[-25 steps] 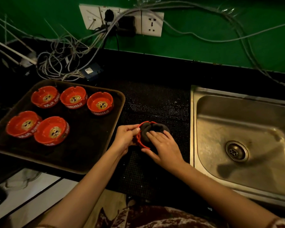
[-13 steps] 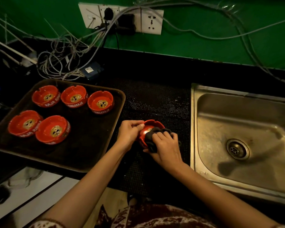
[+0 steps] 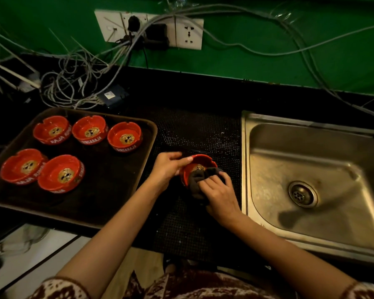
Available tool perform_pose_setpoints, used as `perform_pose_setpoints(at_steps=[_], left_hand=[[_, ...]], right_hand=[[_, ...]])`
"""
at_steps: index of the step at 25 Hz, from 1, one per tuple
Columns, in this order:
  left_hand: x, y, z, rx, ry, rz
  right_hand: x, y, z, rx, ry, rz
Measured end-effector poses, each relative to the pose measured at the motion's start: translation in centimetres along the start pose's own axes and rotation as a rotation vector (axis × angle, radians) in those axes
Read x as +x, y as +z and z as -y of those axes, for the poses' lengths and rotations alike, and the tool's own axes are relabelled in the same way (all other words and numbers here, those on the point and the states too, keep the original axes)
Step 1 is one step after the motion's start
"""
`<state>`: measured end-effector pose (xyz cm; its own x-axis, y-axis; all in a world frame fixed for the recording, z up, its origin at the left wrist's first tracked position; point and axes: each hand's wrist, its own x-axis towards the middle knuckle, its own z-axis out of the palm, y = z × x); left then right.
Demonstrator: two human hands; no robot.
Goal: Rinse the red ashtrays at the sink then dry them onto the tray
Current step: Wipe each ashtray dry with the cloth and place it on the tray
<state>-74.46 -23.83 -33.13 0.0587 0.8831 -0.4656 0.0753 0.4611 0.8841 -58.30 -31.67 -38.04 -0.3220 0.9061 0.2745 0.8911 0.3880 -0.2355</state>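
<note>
The cloth (image 3: 195,180) and the right hand (image 3: 220,195) cover the near half of the ashtray (image 3: 200,162), and the left hand (image 3: 167,169) hides its left rim. The sink (image 3: 268,130) runs off the right edge and the tray (image 3: 147,130) off the left. The cloth's lower end is lost against the dark mat (image 3: 192,130).

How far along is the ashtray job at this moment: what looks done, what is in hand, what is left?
Done: five red ashtrays sit on the tray. In hand: the left hand grips a sixth ashtray while the right hand presses a dark cloth into it. Left: finish drying and set it on the tray; the sink shows no ashtrays waiting.
</note>
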Motion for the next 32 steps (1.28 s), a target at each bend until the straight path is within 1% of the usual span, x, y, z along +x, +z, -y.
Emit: perform_pose_setpoints(at_steps=[2, 3, 6, 7, 8, 10, 11, 12, 13, 15, 17, 19, 21, 22, 23, 25, 27, 29, 31, 32], left_hand=[[-1.9, 0.1, 1.5, -0.12, -0.071, 0.066], [-2.5, 0.2, 2.3, -0.156, -0.103, 0.068], [-2.3, 0.3, 3.3, -0.227, -0.117, 0.002], [-2.1, 0.3, 3.2, -0.212, -0.115, 0.011], [-2.1, 0.3, 3.0, -0.192, -0.11, 0.023], [-2.3, 0.5, 2.9, -0.172, -0.091, 0.025], [-2.3, 0.6, 3.0, -0.167, -0.088, 0.015], [-2.4, 0.7, 3.1, -0.164, -0.091, -0.005], [-2.2, 0.6, 3.1, -0.16, -0.093, -0.023], [-1.6, 0.3, 2.7, -0.137, -0.1, -0.016], [-1.5, 0.2, 2.6, -0.131, -0.093, 0.009], [-1.6, 0.6, 3.0, -0.147, -0.067, -0.012], [-1.0, 0.8, 3.2, -0.134, -0.019, -0.107], [-0.3, 0.6, 3.0, -0.08, 0.011, -0.153], [0.4, 0.4, 2.6, 0.007, 0.034, -0.159], [1.4, -0.1, 1.3, 0.173, 0.025, -0.07], [1.4, -0.2, 0.0, 0.214, -0.028, 0.005], [0.8, -0.4, -0.2, 0.11, -0.071, 0.003], [-0.7, -0.4, 1.4, -0.146, -0.108, 0.008], [-1.6, -0.2, 2.4, -0.264, -0.119, 0.026]], right_hand=[[0.3, -0.1, 1.1, 0.082, 0.07, 0.016], [0.4, -0.3, 1.5, 0.155, 0.098, 0.04], [0.7, -1.1, 1.0, 0.361, 0.106, 0.183], [0.9, -1.0, 0.6, 0.409, 0.108, 0.174], [1.1, -0.7, 0.6, 0.459, 0.135, 0.114], [1.4, -0.2, 1.4, 0.532, 0.265, -0.003], [1.5, 0.1, 1.9, 0.534, 0.302, -0.014], [1.3, 0.3, 2.2, 0.52, 0.294, -0.001], [0.9, 0.5, 1.9, 0.493, 0.231, 0.014], [0.1, 0.2, -0.3, 0.401, 0.022, 0.062], [0.1, -0.2, -2.7, 0.305, -0.089, 0.081], [0.3, 0.0, -2.3, 0.244, -0.041, 0.055], [0.7, 0.4, 0.8, 0.233, 0.073, 0.0], [1.0, 0.6, 2.3, 0.266, 0.125, -0.019], [1.0, 0.9, 3.2, 0.286, 0.153, -0.034], [0.8, 1.0, 2.9, 0.239, 0.076, -0.038], [0.5, 1.0, 0.9, 0.145, -0.05, -0.004], [0.0, 1.0, -0.5, 0.108, -0.108, 0.003], [0.3, 1.0, 0.1, 0.166, -0.032, -0.032], [0.9, 0.9, 1.2, 0.226, 0.056, -0.062]])
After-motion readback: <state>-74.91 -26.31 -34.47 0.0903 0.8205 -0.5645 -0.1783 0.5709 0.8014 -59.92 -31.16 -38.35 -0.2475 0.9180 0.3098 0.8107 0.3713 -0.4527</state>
